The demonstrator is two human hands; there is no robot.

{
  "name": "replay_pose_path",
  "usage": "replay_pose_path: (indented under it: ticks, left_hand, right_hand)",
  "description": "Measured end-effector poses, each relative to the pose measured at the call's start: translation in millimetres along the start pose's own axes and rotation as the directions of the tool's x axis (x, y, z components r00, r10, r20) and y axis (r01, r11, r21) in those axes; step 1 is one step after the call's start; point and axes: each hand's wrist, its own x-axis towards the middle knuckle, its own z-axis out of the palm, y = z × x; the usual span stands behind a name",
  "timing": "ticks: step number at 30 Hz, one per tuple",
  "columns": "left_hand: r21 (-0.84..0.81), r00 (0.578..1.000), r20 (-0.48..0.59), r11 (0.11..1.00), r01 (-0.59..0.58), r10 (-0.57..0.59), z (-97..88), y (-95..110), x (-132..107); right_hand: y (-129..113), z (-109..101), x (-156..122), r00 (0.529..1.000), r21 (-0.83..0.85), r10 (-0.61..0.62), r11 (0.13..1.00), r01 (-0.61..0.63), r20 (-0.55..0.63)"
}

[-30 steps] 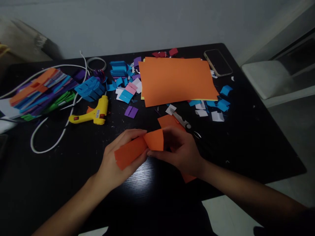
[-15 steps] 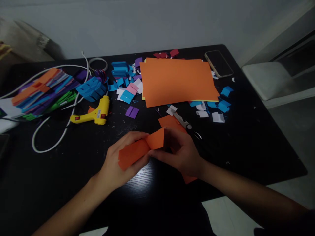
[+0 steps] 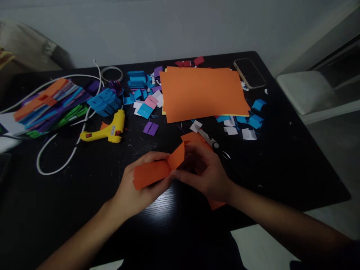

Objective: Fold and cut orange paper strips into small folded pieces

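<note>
Between both hands is a folded orange paper strip [image 3: 152,173], creased near its middle so that the right part stands up. My left hand [image 3: 133,187] grips it from below and the left, thumb and fingers along its edges. My right hand [image 3: 209,170] pinches it at the crease and by the raised right part; some fingertips are hidden behind the paper. Under my right hand lies an orange paper sheet [image 3: 216,203], mostly covered. A pair of scissors [image 3: 209,140] rests just beyond my right hand, partly on that sheet.
A stack of orange sheets [image 3: 204,93] lies at the back, with small cut paper pieces [image 3: 249,134] around it. On the left are a yellow glue gun [image 3: 108,129], a white cable [image 3: 41,159] and bundled coloured strips [image 3: 50,103]. A phone [image 3: 249,73] lies back right.
The left part of the orange strip has tilted flatter, and its raised right part has bent further up and leftward. Both hands stay nearly in place.
</note>
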Motion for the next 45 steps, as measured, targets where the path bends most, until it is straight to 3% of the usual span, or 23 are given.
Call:
replay_pose_path:
  ticks: [5,11,16,24,31,40,45]
  left_hand:
    - [-0.248,0.993,0.002,0.961,0.119,-0.122,0.0,5,3]
    - [-0.488,0.965,0.064,0.836,0.252,-0.254,-0.3,8,7]
    - [-0.521,0.954,0.088,0.803,0.29,-0.287,-0.3,8,7]
    - [-0.589,0.937,0.139,0.735,0.337,-0.319,-2.0,8,8]
    - [-0.604,0.924,0.165,0.705,0.371,-0.346,-3.2,8,10]
    - [-0.596,0.915,0.202,0.697,0.398,-0.35,-3.3,5,12]
    - [-0.634,0.912,0.203,0.662,0.399,-0.356,-1.8,5,11]
  right_hand:
    - [-2,-1,1,0.998,-0.03,-0.051,0.998,0.052,0.036]
    - [-6,1,1,0.999,0.03,-0.041,0.999,0.04,0.022]
    - [-8,1,2,0.999,-0.025,-0.006,1.0,0.005,-0.039]
    - [0,0,1,0.998,-0.068,0.047,0.997,-0.043,0.05]
    - [1,0,0,1.0,-0.044,-0.023,0.999,0.023,0.001]
    - [-1,0,1,0.997,-0.04,0.024,0.999,-0.021,0.067]
    - [1,1,2,0.998,-0.019,0.041,0.999,-0.04,0.036]
